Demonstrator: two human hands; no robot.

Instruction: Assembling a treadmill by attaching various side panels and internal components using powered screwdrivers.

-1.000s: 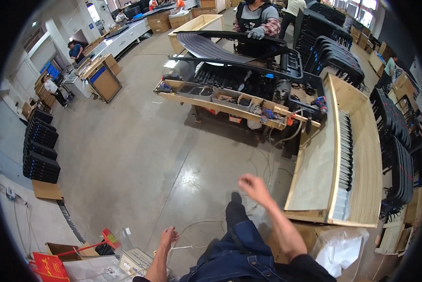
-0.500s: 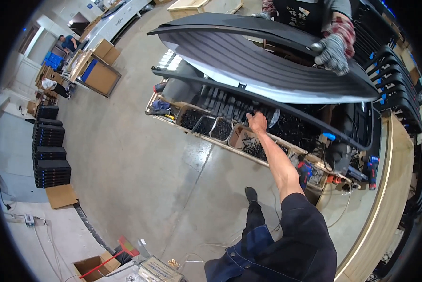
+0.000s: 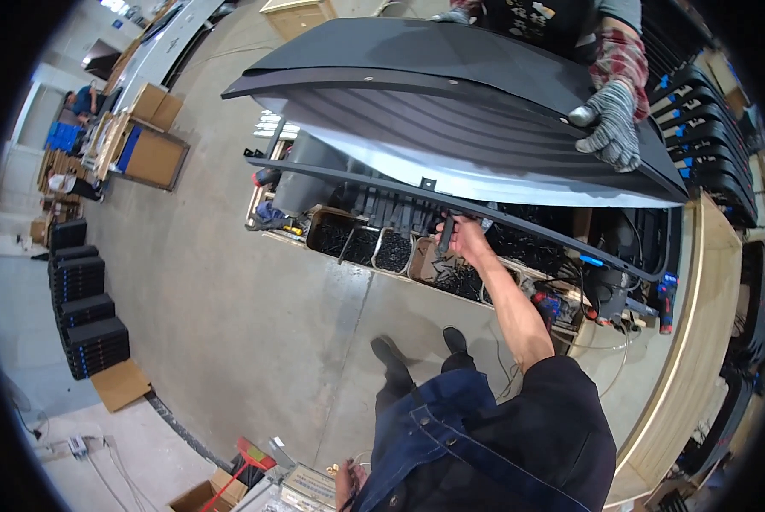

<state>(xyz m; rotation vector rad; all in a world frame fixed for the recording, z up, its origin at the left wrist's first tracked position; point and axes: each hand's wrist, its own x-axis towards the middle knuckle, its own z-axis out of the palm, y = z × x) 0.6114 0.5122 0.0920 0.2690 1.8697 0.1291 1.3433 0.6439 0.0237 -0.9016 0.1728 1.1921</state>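
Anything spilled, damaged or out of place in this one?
Nothing looks clearly damaged or spilled: the small dark parts lie in bins, and the right hand holds a dark piece by them. Mildly untidy: a flat cardboard piece juts out askew on the floor at the foot of the black stack.

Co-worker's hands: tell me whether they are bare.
No, grey gloves cover the co-worker's hands at the curved dark panel.
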